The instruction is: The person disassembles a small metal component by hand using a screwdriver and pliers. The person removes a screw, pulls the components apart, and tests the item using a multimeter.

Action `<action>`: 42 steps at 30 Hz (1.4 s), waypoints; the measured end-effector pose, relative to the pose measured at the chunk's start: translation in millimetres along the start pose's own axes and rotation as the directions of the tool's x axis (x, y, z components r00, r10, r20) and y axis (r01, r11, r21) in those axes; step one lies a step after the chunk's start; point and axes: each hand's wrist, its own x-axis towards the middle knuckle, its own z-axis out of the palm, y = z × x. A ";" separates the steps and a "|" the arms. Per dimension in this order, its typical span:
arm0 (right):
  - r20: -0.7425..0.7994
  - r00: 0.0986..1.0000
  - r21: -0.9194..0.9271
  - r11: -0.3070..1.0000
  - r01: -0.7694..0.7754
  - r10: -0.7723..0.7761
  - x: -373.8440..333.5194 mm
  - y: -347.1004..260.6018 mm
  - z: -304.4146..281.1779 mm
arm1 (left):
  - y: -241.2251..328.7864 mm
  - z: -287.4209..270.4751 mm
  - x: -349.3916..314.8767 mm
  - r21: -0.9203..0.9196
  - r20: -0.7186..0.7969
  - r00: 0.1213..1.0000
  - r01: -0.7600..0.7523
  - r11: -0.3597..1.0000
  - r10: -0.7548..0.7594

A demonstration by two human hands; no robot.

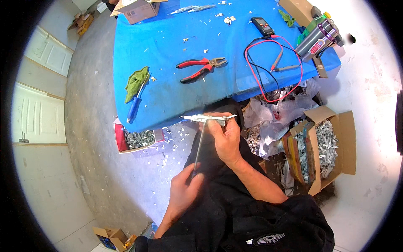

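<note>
In my right hand (228, 140), closed just past the table's near edge, is a narrow white-and-grey part (195, 118) with thin ends sticking out on both sides. Lower and to the left, my left hand (184, 190) is wrapped round the handle of a screwdriver (200, 147). Its long metal shaft points up, and the tip meets the underside of the part near my right thumb. The handle is mostly hidden by my fingers. Red-handled pliers (201, 68) lie on the blue table (168, 98) beyond my hands. A blue-handled screwdriver (135, 105) rests beside a green cloth (136, 84) at left.
A multimeter (262, 27) with red and black leads and a steel flask (317, 41) occupy the far right. Cardboard boxes (348, 143) of metal pieces stand on the floor at right. Another box (121, 136) of small parts sits under the table's left corner.
</note>
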 end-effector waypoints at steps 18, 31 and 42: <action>-0.116 0.993 -0.099 0.994 -0.038 0.026 11.0 16.7 -9.6 | 16.3 -9.0 10.0 0.381 -0.005 0.974 -0.207 0.901 0.226; -0.083 0.993 -0.234 0.970 0.061 -0.082 7.7 14.3 -2.1 | 4.1 11.1 0.0 0.568 -0.029 0.935 -0.275 0.776 0.353; -0.008 0.996 -0.240 0.967 0.085 -0.089 -1.8 25.3 -7.7 | 9.1 -2.1 6.9 0.343 -0.089 0.946 -0.266 0.901 0.313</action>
